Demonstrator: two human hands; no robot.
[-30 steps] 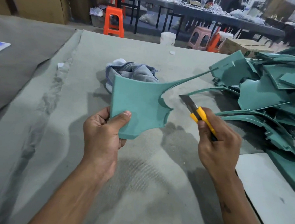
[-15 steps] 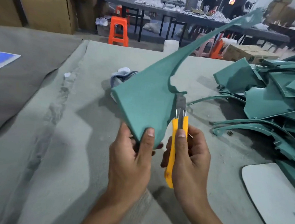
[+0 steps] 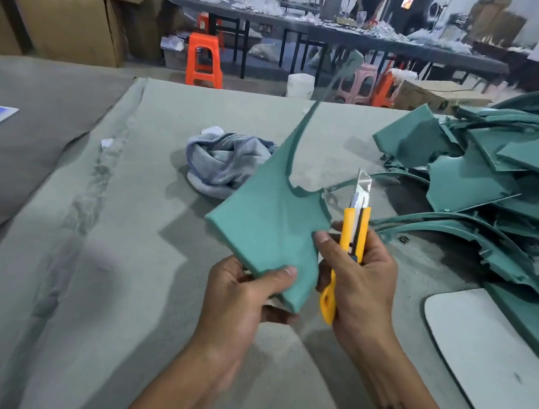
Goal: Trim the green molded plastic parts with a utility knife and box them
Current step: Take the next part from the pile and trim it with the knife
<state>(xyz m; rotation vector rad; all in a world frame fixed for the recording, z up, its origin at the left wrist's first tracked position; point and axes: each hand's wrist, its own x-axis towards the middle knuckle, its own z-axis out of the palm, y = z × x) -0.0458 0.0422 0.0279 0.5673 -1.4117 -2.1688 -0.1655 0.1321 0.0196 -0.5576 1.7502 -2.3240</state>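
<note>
Left hand [image 3: 237, 299] pinches the part [image 3: 269, 224]; right hand [image 3: 362, 277] grips the knife [image 3: 351, 241].
Looks light, stiff, thin; hold its broad corner.

A crumpled grey cloth [image 3: 224, 163] lies near the middle of the felt-covered table [image 3: 94, 254]. Beyond its far edge stand an orange stool [image 3: 205, 60], stacked cardboard boxes [image 3: 66, 10] and a long dark workbench [image 3: 341, 36].

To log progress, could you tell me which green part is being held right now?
The green part with the long thin tail, gripped by the left hand; the others lie piled on the right.
</note>
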